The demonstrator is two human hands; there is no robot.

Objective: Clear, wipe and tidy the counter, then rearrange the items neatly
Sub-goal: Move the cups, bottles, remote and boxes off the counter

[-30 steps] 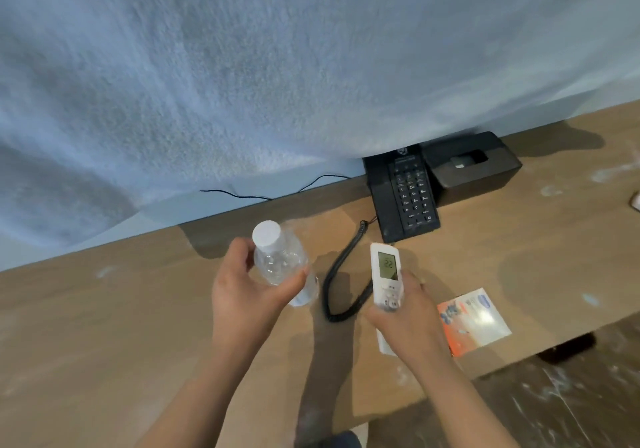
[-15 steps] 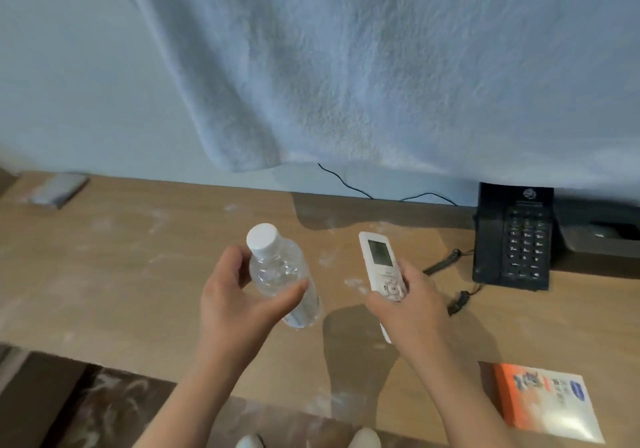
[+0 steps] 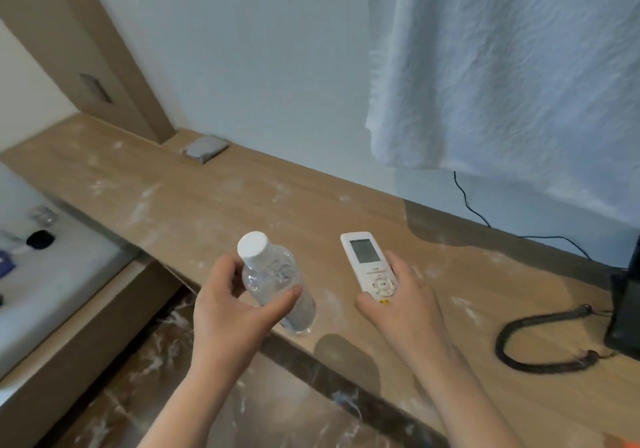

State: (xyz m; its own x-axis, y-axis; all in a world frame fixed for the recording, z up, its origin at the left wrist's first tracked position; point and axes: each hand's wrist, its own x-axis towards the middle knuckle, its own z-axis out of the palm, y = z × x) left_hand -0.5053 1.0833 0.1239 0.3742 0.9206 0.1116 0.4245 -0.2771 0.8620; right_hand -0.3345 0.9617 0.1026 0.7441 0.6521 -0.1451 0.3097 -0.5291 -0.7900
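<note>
My left hand grips a clear plastic water bottle with a white cap, held tilted above the front edge of the wooden counter. My right hand holds a white remote control with a small screen, its screen end pointing away from me, above the counter. White dusty smears cover the counter top. A folded grey cloth lies at the counter's far left corner by the wall.
A black telephone stands at the right edge, its coiled cord looping across the counter. A white towel hangs over the wall above. A bed with small items lies left. Marble floor shows below.
The view has swung left: the telephone slid to the right edge, the orange packet left the frame, the grey cloth and bed came into sight. Both hands keep their holds.
</note>
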